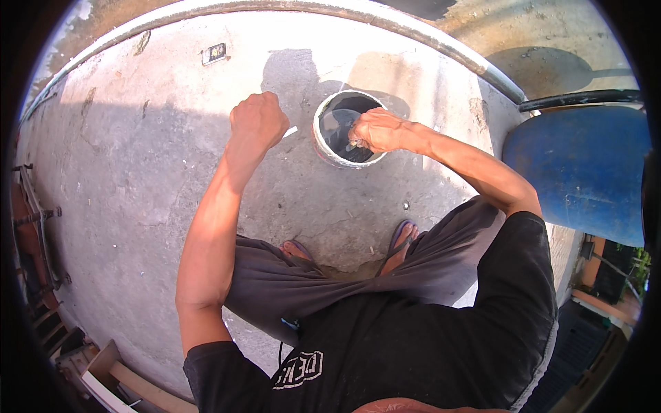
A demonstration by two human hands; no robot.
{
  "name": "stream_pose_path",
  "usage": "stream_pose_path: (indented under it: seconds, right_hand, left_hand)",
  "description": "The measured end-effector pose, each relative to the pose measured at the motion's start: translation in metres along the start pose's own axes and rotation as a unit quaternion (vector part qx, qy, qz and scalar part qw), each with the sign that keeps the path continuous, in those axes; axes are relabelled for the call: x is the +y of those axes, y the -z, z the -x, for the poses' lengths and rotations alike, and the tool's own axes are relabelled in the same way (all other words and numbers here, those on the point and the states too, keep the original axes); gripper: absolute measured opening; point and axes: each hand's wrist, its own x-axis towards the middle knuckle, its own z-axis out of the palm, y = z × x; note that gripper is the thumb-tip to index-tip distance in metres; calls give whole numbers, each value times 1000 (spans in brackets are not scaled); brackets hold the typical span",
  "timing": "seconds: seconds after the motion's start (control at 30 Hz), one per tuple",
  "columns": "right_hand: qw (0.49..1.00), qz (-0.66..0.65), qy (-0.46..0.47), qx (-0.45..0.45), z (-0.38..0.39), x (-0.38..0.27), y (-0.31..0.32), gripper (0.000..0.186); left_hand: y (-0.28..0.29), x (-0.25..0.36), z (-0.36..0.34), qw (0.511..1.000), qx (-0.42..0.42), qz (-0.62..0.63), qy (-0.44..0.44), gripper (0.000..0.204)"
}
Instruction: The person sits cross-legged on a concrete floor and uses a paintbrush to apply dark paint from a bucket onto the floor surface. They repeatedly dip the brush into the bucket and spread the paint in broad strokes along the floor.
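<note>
My left hand (257, 122) is closed in a fist over the concrete, to the left of the bucket. A short white strip (290, 131) shows at its right edge, seemingly coming out of the fist. My right hand (378, 131) reaches over the right rim of a round, white-rimmed bucket (320, 141). Its fingers are bent together and point down into the bucket. Something small and pale shows at those fingertips, too small to name. Inside, the bucket looks dark, with a greyish, shiny patch that may be liquid.
A large blue barrel (578, 172) stands at the right. A pipe (413, 31) curves along the far edge of the concrete floor (138, 206). Far left of the bucket lies a small dark rectangular object (214, 54). Wooden pieces (117, 378) lie at the lower left.
</note>
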Motion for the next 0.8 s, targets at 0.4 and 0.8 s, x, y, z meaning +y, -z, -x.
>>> stream_pose_path:
  seconds: [0.4,0.8]
  right_hand:
    - [993,61,-30,94,12,4,29,6]
    - [973,99,37,207,-21,40,-42,3]
  left_hand:
    - [-1,1,1,1000,20,2,-6,18]
    - [1,3,0,1000,6,2,6,17]
